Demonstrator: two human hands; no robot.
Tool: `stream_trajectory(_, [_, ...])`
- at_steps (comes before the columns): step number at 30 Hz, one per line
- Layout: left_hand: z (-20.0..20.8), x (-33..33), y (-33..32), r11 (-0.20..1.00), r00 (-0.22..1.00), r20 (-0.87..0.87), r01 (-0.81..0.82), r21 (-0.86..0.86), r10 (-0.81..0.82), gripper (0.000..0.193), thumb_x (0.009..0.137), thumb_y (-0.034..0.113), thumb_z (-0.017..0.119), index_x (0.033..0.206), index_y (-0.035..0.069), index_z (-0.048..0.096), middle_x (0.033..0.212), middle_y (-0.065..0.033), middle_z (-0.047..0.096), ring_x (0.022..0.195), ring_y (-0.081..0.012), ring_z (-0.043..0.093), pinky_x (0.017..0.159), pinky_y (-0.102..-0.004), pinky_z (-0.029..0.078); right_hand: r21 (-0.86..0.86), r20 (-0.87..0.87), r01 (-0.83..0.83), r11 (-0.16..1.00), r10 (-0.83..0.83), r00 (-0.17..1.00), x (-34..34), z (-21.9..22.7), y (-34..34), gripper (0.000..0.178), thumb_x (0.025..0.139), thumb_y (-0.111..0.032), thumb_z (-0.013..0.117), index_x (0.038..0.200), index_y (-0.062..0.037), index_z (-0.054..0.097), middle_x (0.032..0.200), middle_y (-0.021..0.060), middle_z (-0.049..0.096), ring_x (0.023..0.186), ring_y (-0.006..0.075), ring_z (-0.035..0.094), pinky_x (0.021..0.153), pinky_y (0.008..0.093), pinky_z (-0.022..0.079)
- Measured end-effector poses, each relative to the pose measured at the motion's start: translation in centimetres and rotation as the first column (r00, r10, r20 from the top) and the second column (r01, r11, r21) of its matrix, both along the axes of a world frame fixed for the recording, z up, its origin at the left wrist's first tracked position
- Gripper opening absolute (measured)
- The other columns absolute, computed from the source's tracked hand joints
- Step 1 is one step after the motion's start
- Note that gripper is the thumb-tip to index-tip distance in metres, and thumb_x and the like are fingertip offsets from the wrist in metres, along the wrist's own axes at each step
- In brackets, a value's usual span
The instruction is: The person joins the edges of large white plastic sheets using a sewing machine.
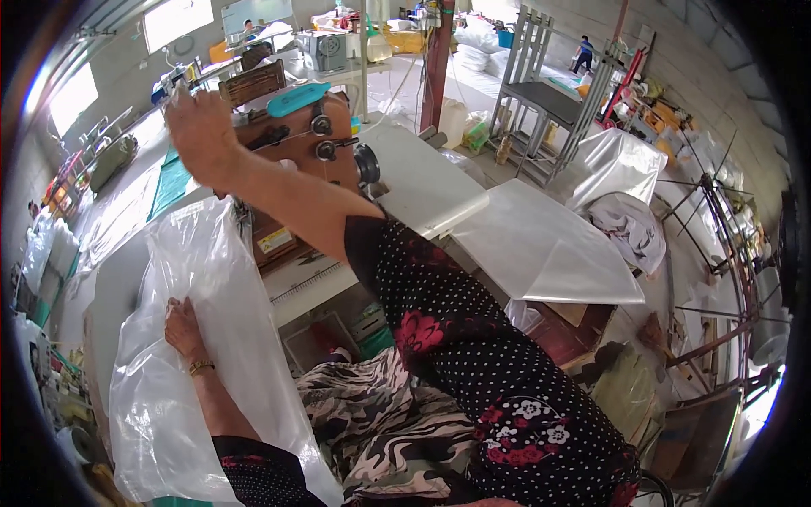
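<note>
A large translucent plastic sheet (253, 372) drapes down over the near left part of the table, running up to the sewing machine. My left hand (184, 328) is on the middle of it, fingers curled in and gripping the plastic. The brown sewing machine (338, 173) stands ahead, with a bright blue oblong piece (298, 100) on top and a black handwheel (367, 163) at its right end. My right arm reaches across its front. Raised at the machine's left end, my right hand (203, 135) is closed; what its fingers hold is hidden.
Right of the machine is a white tabletop (422, 182), with another plastic sheet (541, 241) spread beyond it. A bundled grey cloth (627, 228), a metal rack (545, 101) and a spoked metal frame (710, 182) stand farther right. A red post (436, 68) rises behind. Two people are far off.
</note>
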State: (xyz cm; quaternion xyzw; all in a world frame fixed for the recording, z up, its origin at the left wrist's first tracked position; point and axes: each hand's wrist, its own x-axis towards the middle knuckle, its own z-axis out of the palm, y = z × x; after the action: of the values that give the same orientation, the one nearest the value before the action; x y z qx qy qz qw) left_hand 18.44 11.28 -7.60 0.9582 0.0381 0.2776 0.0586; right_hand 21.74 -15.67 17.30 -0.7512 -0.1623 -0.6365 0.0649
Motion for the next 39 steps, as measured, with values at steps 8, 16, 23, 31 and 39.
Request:
stream_trajectory(8, [0.2, -0.8, -0.3, 1.000, 0.999, 0.043, -0.028, -0.013, 0.029, 0.028, 0.094, 0.034, 0.058, 0.097, 0.006, 0.057, 0.098, -0.0133, 0.068, 0.086, -0.0343, 0.067, 0.073, -0.0444, 0.053, -0.250, -0.589, 0.055, 0.967, -0.196, 0.784, 1.8, 4.5, -0.8, 0.030, 0.089, -0.029, 0.057, 0.106, -0.0085, 0.071, 0.115, 0.0137, 0.063, 0.121, 0.0312, 0.050, 0.099, 0.0549, 0.034])
stream_trajectory(16, [1.6, -1.1, -1.8, 0.997, 0.998, 0.048, -0.042, -0.061, 0.045, 0.031, 0.093, 0.036, 0.059, 0.103, 0.006, 0.061, 0.103, -0.0126, 0.068, 0.093, -0.0325, 0.067, 0.078, -0.0424, 0.054, -0.195, -0.583, 0.108, 0.975, -0.204, 0.787, 4.8, 8.1, -2.0, 0.031, 0.070, -0.024, 0.074, 0.098, -0.0100, 0.074, 0.102, 0.0105, 0.072, 0.098, 0.0272, 0.070, 0.079, 0.0447, 0.056])
stream_trajectory(23, [1.6, -2.5, -0.9, 0.994, 0.996, 0.078, -0.038, -0.103, 0.046, 0.030, 0.092, 0.034, 0.060, 0.104, 0.007, 0.062, 0.103, -0.0113, 0.069, 0.093, -0.0300, 0.068, 0.078, -0.0414, 0.054, -0.099, -0.648, 0.158, 0.982, -0.184, 0.739, 6.2, 7.7, 0.6, 0.038, 0.085, -0.021, 0.067, 0.120, -0.0083, 0.064, 0.107, 0.0120, 0.069, 0.105, 0.0289, 0.066, 0.082, 0.0386, 0.053])
stream_trajectory(31, [0.8, -3.0, 0.3, 0.991, 0.993, -0.011, -0.115, -0.067, 0.115, 0.026, 0.092, 0.033, 0.061, 0.098, 0.008, 0.061, 0.097, -0.0119, 0.069, 0.092, -0.0302, 0.068, 0.077, -0.0413, 0.056, -0.360, -0.431, 0.197, 0.912, -0.350, 0.832, 3.7, 7.1, 1.6, 0.009, 0.077, -0.022, 0.066, 0.077, -0.0173, 0.073, 0.089, 0.0051, 0.070, 0.087, 0.0251, 0.068, 0.075, 0.0464, 0.049])
stream_trajectory(39, [1.5, -2.0, -0.8, 0.994, 0.994, -0.006, -0.108, -0.035, 0.107, 0.028, 0.092, 0.035, 0.061, 0.099, 0.008, 0.061, 0.095, -0.0125, 0.070, 0.089, -0.0311, 0.069, 0.074, -0.0415, 0.057, -0.496, -0.082, 0.354, 0.793, -0.448, 0.890, -1.8, 5.8, 0.1, 0.013, 0.071, -0.025, 0.068, 0.080, -0.0166, 0.071, 0.089, 0.0048, 0.066, 0.090, 0.0221, 0.061, 0.074, 0.0435, 0.040])
